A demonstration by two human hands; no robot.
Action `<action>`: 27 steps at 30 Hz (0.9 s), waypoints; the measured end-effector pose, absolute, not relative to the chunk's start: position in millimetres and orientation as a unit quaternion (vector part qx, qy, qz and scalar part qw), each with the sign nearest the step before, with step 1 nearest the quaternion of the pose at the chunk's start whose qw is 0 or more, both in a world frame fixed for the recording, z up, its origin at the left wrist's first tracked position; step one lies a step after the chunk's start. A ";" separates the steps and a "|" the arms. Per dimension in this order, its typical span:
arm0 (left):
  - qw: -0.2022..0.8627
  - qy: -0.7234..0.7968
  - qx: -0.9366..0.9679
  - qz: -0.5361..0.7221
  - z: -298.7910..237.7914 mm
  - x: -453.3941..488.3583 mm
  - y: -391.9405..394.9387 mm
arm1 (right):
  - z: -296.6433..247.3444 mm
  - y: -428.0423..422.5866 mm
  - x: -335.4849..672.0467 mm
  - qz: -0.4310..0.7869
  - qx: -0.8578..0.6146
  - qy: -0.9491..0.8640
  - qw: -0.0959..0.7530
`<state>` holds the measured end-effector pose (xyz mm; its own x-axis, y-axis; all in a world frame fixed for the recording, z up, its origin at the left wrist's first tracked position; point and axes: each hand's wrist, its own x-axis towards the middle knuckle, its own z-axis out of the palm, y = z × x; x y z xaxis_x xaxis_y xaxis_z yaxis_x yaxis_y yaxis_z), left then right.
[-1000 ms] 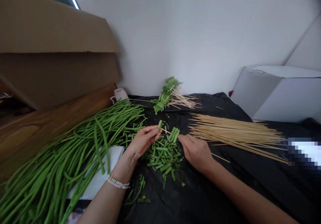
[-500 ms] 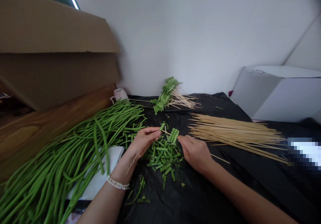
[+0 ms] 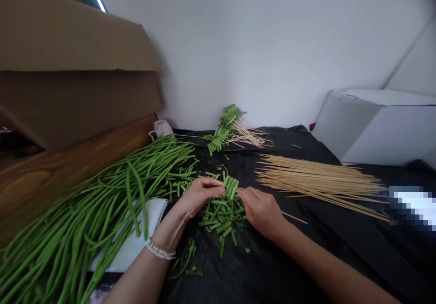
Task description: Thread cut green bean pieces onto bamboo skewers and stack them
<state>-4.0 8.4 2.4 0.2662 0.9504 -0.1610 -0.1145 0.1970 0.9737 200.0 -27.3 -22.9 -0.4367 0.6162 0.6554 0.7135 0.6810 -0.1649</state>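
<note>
Several cut green bean pieces sit side by side on a thin wooden skewer, between my two hands. My right hand is closed around the skewer just right of the pieces, and the skewer's rear end sticks out behind it. My left hand pinches at the left end of the row, its thumb and fingers on the outermost piece. A sliver of the skewer's tip shows by the left fingers. Right below lies a loose heap of cut bean pieces.
Long whole green beans cover the left side. Bare skewers lie in a pile at right. Filled skewers are stacked at the back by the wall, near a mug. A cardboard box and a white box flank the black sheet.
My left hand has slid right along the skewer, pushing its bean piece from the tip up against the others. The two hands are now closer together.
</note>
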 end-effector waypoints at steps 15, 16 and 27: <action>0.326 0.479 0.778 0.242 7.3 -31.6 15.5 | -21.6 -17.6 211.7 -0.124 -0.426 -0.818 0.366; 0.313 0.469 0.793 0.230 6.4 -33.4 15.8 | -21.6 -17.4 211.9 -0.125 -0.426 -0.819 0.364; 0.391 0.519 0.664 0.369 6.5 -28.0 20.4 | -19.3 -18.4 212.2 -0.129 -0.429 -0.811 0.376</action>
<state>-28.0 20.4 6.5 0.1882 0.9786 0.0836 0.4011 -0.1543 0.9029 212.2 -18.4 -19.3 -0.3501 0.5983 0.7207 0.7929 0.5990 -0.1121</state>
